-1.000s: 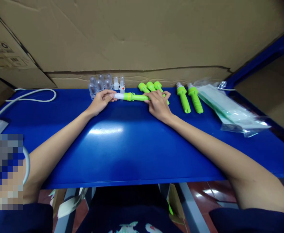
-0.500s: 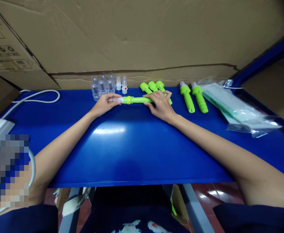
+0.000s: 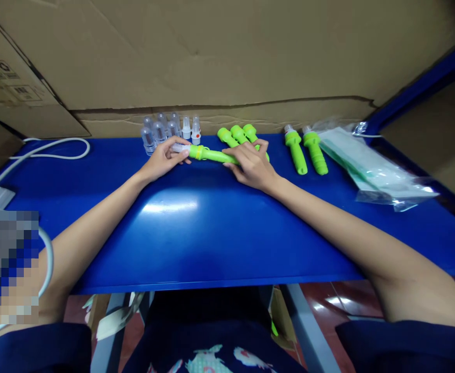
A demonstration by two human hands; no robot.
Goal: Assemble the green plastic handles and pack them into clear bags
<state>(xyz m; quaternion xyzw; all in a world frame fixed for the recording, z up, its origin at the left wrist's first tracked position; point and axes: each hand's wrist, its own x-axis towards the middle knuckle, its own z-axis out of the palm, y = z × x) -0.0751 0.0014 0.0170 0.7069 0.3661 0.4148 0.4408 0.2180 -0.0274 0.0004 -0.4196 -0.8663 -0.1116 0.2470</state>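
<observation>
Blue metal table (image 3: 196,233) carries both forearms across it toward its far side, where the green stick (image 3: 212,154) is held crosswise, low over the top, between the two hands. The left hand (image 3: 160,161) pinches the stick's clear tip, thumb and forefinger closed narrow on it, and the right hand (image 3: 253,167) has its fingers curled down over the other end, gripping it. Just behind stand clear caps (image 3: 159,130) and three green pieces (image 3: 237,134), with a pair of green pieces (image 3: 305,150) and a plastic bag (image 3: 371,168) further right, all before a cardboard wall (image 3: 227,57).
</observation>
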